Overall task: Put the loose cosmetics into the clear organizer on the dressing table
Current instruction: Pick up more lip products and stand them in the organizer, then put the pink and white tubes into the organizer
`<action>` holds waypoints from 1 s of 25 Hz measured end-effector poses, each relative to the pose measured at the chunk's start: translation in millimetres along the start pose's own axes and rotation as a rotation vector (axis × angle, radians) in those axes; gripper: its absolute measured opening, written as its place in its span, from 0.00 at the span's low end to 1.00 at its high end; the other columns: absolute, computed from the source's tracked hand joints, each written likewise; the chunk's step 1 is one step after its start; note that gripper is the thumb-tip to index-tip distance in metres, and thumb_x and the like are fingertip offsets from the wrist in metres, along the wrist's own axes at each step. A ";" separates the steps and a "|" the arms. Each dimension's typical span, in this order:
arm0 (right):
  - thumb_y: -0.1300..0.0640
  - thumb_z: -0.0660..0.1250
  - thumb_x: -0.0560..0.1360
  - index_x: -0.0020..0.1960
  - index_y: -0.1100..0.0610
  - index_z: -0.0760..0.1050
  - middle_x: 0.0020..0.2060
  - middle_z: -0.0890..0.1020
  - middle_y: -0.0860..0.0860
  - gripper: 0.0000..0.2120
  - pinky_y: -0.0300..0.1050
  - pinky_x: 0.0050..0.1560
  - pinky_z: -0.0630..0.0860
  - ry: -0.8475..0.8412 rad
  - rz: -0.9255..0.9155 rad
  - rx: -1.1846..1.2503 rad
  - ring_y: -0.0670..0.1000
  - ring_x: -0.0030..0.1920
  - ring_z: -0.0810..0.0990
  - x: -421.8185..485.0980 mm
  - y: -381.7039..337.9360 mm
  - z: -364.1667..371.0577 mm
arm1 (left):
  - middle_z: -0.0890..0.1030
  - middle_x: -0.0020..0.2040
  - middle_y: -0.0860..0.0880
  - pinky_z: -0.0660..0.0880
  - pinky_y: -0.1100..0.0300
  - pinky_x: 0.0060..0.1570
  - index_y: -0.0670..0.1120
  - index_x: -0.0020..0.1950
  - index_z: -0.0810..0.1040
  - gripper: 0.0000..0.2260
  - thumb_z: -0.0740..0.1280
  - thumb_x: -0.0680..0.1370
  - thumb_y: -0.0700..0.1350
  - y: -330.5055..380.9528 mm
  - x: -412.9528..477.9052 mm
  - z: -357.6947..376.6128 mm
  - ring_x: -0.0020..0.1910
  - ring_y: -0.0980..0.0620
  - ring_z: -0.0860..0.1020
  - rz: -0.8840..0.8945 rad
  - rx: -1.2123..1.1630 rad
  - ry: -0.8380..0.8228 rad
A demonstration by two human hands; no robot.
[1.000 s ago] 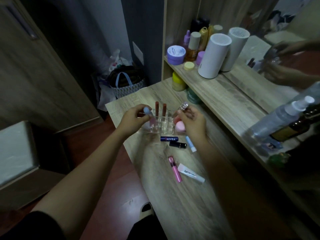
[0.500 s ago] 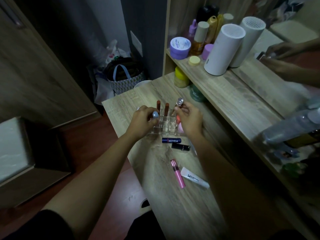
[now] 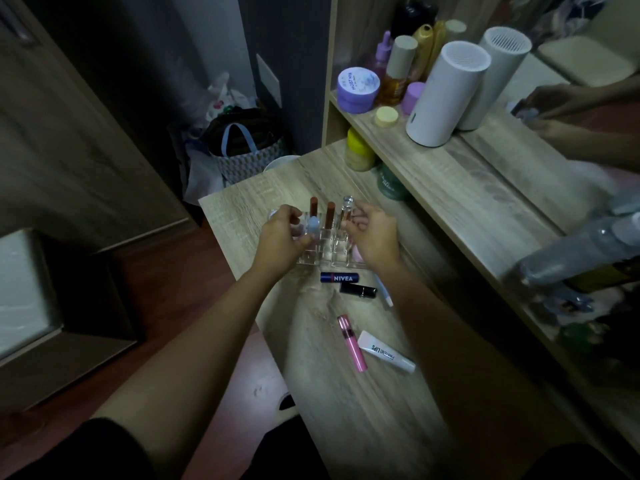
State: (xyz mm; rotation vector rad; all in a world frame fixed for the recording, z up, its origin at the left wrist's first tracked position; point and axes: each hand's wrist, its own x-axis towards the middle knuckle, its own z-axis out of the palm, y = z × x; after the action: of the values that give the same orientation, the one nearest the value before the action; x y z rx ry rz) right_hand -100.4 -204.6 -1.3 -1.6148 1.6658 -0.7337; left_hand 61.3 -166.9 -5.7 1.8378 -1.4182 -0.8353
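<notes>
The clear organizer (image 3: pixel 323 252) stands on the dressing table (image 3: pixel 346 393), with two brown lipsticks (image 3: pixel 322 213) upright in its back row. My left hand (image 3: pixel 282 239) pinches a pale blue-capped stick (image 3: pixel 314 227) over a front-left slot. My right hand (image 3: pixel 372 233) holds a silver-capped tube (image 3: pixel 346 211) upright at the back right slot. Loose on the table lie a blue NIVEA stick (image 3: pixel 339 278), a black lipstick (image 3: pixel 358 291), a thin pale blue pencil (image 3: pixel 384 292), a pink tube (image 3: pixel 352 342) and a white LIPS tube (image 3: pixel 386 351).
A raised shelf (image 3: pixel 450 174) on the right carries a white cylinder (image 3: pixel 446 93), a purple jar (image 3: pixel 357 90) and several bottles. A yellow-lidded jar (image 3: pixel 360 150) and a green jar (image 3: pixel 389 183) stand under it. A mirror is at the far right. Bags (image 3: pixel 242 150) lie on the floor behind the table.
The blue-capped stick in my left hand has moved right and down toward the organizer's slots. My right hand has brought the silver-capped tube upright at the back row.
</notes>
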 end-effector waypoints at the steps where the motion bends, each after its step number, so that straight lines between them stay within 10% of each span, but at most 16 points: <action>1: 0.62 0.71 0.72 0.66 0.61 0.71 0.56 0.81 0.56 0.23 0.33 0.53 0.73 0.002 -0.015 0.008 0.46 0.51 0.79 -3.6 -1.1 -4.9 | 0.78 0.50 0.45 0.77 0.64 0.38 0.42 0.57 0.72 0.17 0.73 0.71 0.42 0.1 -5.2 -1.4 0.44 0.52 0.79 -0.011 -0.030 0.034; 5: 0.62 0.69 0.74 0.62 0.60 0.75 0.49 0.81 0.51 0.17 0.28 0.45 0.73 0.012 -0.075 0.022 0.42 0.43 0.77 -39.6 14.4 -31.7 | 0.77 0.38 0.51 0.70 0.74 0.33 0.44 0.46 0.74 0.07 0.71 0.72 0.41 -4.6 -45.7 4.7 0.33 0.56 0.75 0.004 -0.038 0.129; 12: 0.67 0.66 0.74 0.55 0.66 0.79 0.44 0.80 0.56 0.11 0.44 0.50 0.74 -0.399 0.119 -0.207 0.52 0.44 0.76 -125.8 89.7 -49.5 | 0.83 0.51 0.41 0.70 0.60 0.46 0.43 0.55 0.80 0.10 0.65 0.77 0.44 -1.0 -115.9 66.2 0.48 0.45 0.79 0.122 0.241 -0.451; 21: 0.61 0.71 0.71 0.61 0.57 0.77 0.52 0.84 0.57 0.18 0.46 0.53 0.79 -0.306 0.122 -0.229 0.55 0.50 0.82 -163.6 95.0 -35.6 | 0.80 0.52 0.39 0.71 0.58 0.46 0.45 0.65 0.70 0.21 0.69 0.73 0.42 -7.0 -132.9 54.2 0.50 0.41 0.78 -0.084 0.266 -0.422; 25: 0.56 0.72 0.72 0.56 0.57 0.80 0.43 0.84 0.51 0.13 0.26 0.35 0.72 -0.135 0.225 -0.028 0.43 0.37 0.78 -150.3 79.5 -35.9 | 0.83 0.49 0.40 0.74 0.59 0.48 0.43 0.56 0.78 0.12 0.70 0.72 0.42 3.3 -118.8 30.3 0.47 0.45 0.80 -0.108 0.111 -0.337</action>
State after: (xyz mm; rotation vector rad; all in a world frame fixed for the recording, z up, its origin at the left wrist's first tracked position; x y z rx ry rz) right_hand -179.3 -52.3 -28.9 -1.4324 1.7299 -0.4804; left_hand 10.4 -55.4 -9.8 1.9368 -1.6078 -1.1874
